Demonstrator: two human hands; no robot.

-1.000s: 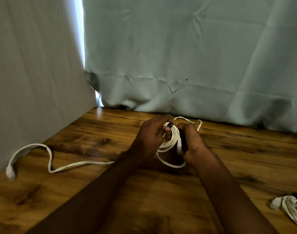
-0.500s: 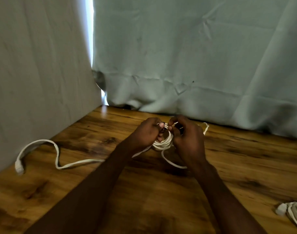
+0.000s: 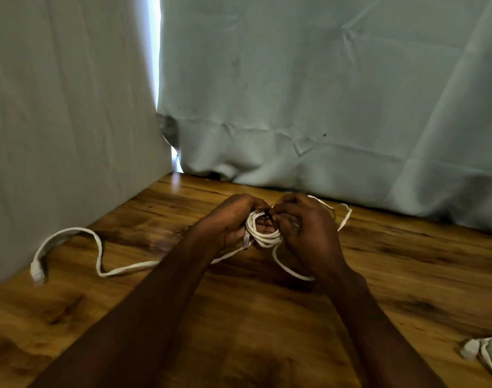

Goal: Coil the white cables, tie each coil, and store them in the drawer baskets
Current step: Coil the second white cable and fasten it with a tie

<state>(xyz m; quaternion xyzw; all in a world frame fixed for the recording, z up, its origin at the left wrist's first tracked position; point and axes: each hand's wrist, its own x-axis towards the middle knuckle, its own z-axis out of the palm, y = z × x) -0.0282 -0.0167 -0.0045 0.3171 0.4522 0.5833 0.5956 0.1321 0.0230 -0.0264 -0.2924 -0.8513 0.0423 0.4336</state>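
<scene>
Both hands meet over the wooden table [image 3: 239, 317], gripping a half-wound coil [image 3: 264, 233] between them. The left hand [image 3: 228, 222] curls round the loops, apparently to stop them springing apart, while the right hand [image 3: 303, 228] pinches the top, seemingly to fasten a dark tie. The flat white cable's tail [image 3: 99, 256] trails left to its plug [image 3: 37, 273]. Another coil [image 3: 488, 357] lies at the table's right edge.

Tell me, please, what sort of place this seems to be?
Probably a makeshift, curtained-off work corner: a wooden table, pale cloth sheets hung behind and beside it, and white cable being coiled.
</scene>
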